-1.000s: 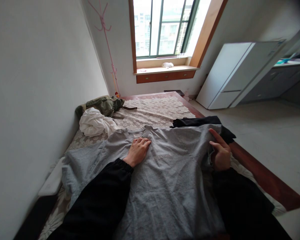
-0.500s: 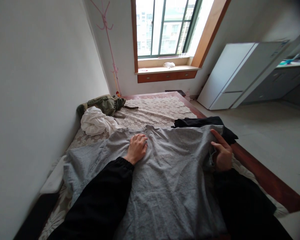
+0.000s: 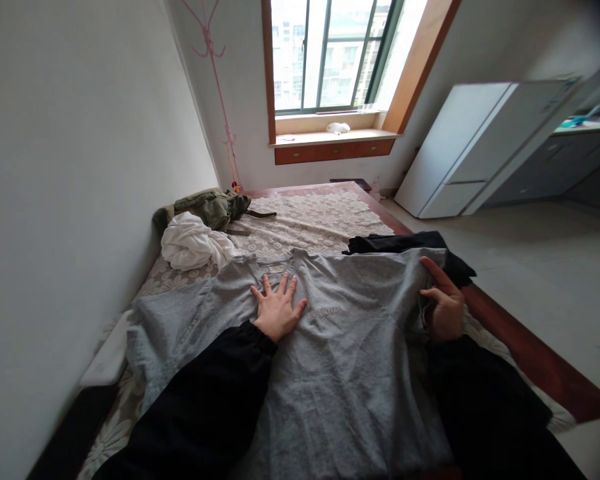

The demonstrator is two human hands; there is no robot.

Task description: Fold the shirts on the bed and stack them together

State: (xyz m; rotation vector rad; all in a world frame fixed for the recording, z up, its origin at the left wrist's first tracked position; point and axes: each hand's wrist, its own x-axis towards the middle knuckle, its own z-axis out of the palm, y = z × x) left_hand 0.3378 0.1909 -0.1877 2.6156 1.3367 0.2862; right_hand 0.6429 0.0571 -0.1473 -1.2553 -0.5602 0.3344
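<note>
A grey T-shirt [image 3: 345, 373] with small lettering on its chest lies spread over a patterned cloth, its collar toward the window. My left hand [image 3: 279, 312] rests flat on the shirt just below the collar, fingers spread. At the right sleeve, my right hand [image 3: 444, 303] has its index finger stretched along the shoulder edge and its thumb apart. The other fingers of that hand are curled by the sleeve fabric, and part of the sleeve is hidden behind it. Both forearms are in black sleeves.
Dark folded clothing [image 3: 405, 243] lies beyond the right shoulder of the shirt. At the back left are a bunched white cloth [image 3: 193, 243] and a green bag [image 3: 213, 208]. A wall runs along the left. A white fridge [image 3: 460, 150] stands at the right.
My left hand has spread its fingers and shifted slightly right and toward me, uncovering the collar label. My right hand is almost unmoved.
</note>
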